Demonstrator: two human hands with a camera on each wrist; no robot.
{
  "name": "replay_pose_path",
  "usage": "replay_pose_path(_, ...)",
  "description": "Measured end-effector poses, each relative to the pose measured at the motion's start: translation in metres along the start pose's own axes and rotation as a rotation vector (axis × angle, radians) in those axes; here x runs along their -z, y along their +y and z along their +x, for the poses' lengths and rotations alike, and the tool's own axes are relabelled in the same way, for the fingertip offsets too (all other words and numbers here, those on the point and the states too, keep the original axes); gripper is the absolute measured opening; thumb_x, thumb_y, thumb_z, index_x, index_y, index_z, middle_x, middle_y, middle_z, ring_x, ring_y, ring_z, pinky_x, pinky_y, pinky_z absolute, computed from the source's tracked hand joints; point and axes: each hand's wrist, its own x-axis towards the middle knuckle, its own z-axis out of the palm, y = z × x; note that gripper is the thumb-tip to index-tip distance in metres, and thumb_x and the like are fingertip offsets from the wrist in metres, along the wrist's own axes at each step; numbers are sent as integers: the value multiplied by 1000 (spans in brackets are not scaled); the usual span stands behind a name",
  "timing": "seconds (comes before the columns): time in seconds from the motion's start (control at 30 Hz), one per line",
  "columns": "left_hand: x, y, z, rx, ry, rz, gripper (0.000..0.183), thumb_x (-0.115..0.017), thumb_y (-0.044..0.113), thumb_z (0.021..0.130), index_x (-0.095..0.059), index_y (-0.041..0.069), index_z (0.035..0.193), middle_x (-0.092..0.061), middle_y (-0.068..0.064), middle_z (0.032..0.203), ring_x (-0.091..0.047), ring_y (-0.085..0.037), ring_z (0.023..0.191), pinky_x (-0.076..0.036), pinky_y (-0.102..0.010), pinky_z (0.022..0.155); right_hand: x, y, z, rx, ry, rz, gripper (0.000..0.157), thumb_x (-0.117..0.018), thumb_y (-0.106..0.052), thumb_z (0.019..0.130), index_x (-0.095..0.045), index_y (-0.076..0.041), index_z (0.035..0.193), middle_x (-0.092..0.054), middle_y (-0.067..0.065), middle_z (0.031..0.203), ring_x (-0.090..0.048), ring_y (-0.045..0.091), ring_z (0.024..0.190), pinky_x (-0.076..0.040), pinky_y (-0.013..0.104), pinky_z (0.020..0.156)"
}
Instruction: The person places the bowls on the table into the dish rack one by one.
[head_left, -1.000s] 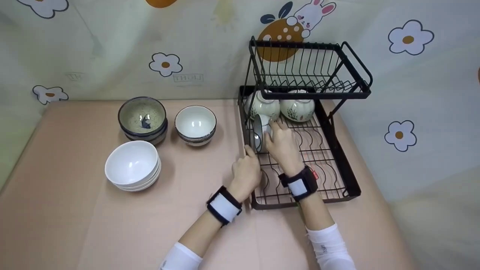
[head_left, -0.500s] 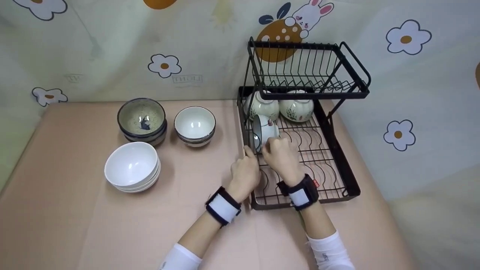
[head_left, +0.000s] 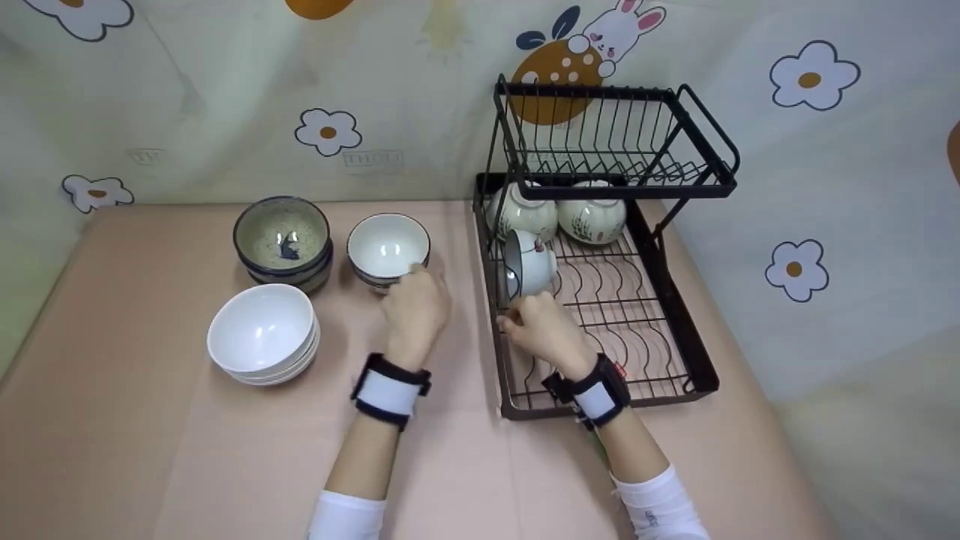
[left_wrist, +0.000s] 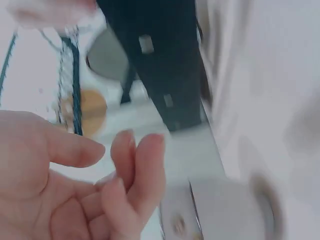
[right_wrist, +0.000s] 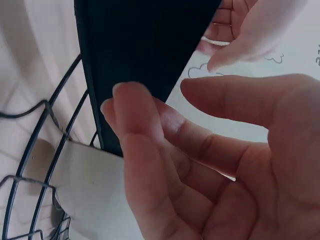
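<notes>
My left hand [head_left: 417, 313] is beside the stack of small white bowls [head_left: 388, 244], in front of its near side. The left wrist view shows its fingers loosely bent with nothing between them. My right hand [head_left: 546, 330] hovers over the left part of the black dish rack [head_left: 703, 360]. In the right wrist view its fingers are loosely curled around nothing. Just beyond it, a white bowl with a small flower print [head_left: 534, 266] stands on its side in the rack, its mouth facing left. Behind it sit two upturned patterned bowls, the left one [head_left: 525, 212] and the right one [head_left: 593, 217].
Dark-rimmed speckled bowls [head_left: 282, 236] are stacked at the back left. In front of them stands a stack of plain white bowls [head_left: 262, 330]. The rack's upper tier [head_left: 637, 191] overhangs its back part. A printed curtain [head_left: 420, 90] hangs behind the table.
My right hand has let go of the bowl on its side and drawn back toward me. My left hand has left the rack's left edge and moved left to the small white bowls.
</notes>
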Motion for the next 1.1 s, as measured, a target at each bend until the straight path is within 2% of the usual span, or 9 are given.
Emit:
replay_pose_path(0.07, 5, -12, 6, 67, 57, -40, 42, -49, 27, 98, -54, -14, 107, -63, -28, 79, -64, -43, 69, -54, -48, 57, -1, -1, 0, 4, -13, -19, 18, -66, -14, 90, -68, -4, 75, -53, -3, 54, -47, 9, 42, -41, 23, 38)
replay_pose_path(0.17, 10, -27, 14, 149, 125, -113, 50, -49, 29, 98, -45, -17, 118, -63, -31, 83, -64, -46, 72, -53, -51, 60, -3, -2, 0, 16, -17, -44, 23, -64, -14, 91, -65, -7, 68, -50, -4, 51, -45, 8, 41, -41, 24, 37)
replay_pose_path(0.27, 11, -37, 20, 211, 187, -170, 52, -50, 29, 98, -40, -16, 122, -63, -33, 85, -63, -49, 74, -52, -54, 61, -4, -2, 1, 29, -15, -56, 27, -62, -12, 91, -62, -10, 64, -48, -5, 50, -43, 7, 40, -40, 23, 37)
replay_pose_path(0.33, 9, -44, 24, 240, 201, -179, 52, -51, 29, 98, -39, -16, 122, -62, -34, 86, -63, -49, 76, -51, -55, 62, -4, -2, 0, 36, -15, -58, 29, -62, -12, 91, -60, -10, 63, -47, -5, 50, -43, 7, 40, -40, 23, 36)
replay_pose_path(0.57, -1, -61, 29, 277, 124, -219, 40, -51, 19, 95, -45, -17, 112, -61, -37, 93, -61, -52, 86, -49, -58, 70, -4, -3, 0, 42, -29, -52, 32, -59, -12, 92, -57, -11, 60, -44, -6, 49, -41, 7, 39, -36, 21, 35)
replay_pose_path(0.7, -1, -67, 31, 290, 84, -287, 36, -49, 15, 92, -47, -18, 108, -59, -38, 96, -59, -53, 88, -48, -57, 73, -4, -3, 0, 40, -38, -43, 30, -59, -12, 93, -58, -11, 62, -45, -6, 49, -41, 7, 39, -37, 21, 35)
replay_pose_path(0.87, 0, -70, 31, 303, 61, -394, 35, -46, 12, 92, -45, -17, 111, -59, -36, 96, -60, -51, 88, -48, -56, 74, -5, -2, 0, 68, -19, -51, 32, -59, -10, 92, -58, -10, 61, -43, -7, 49, -40, 6, 39, -36, 21, 35)
replay_pose_path(0.97, 1, -70, 31, 297, 61, -442, 34, -42, 10, 92, -44, -16, 113, -61, -32, 91, -62, -49, 85, -49, -55, 75, -5, -2, 0, 71, -19, -50, 32, -59, -10, 92, -57, -11, 61, -43, -7, 49, -40, 6, 39, -36, 21, 35)
replay_pose_path(1.1, 2, -70, 31, 294, 56, -501, 31, -39, 9, 94, -44, -14, 114, -67, -18, 74, -68, -35, 69, -50, -49, 78, -5, -2, 0, 60, -30, -46, 31, -59, -11, 93, -58, -11, 61, -43, -7, 49, -41, 6, 39, -38, 21, 36)
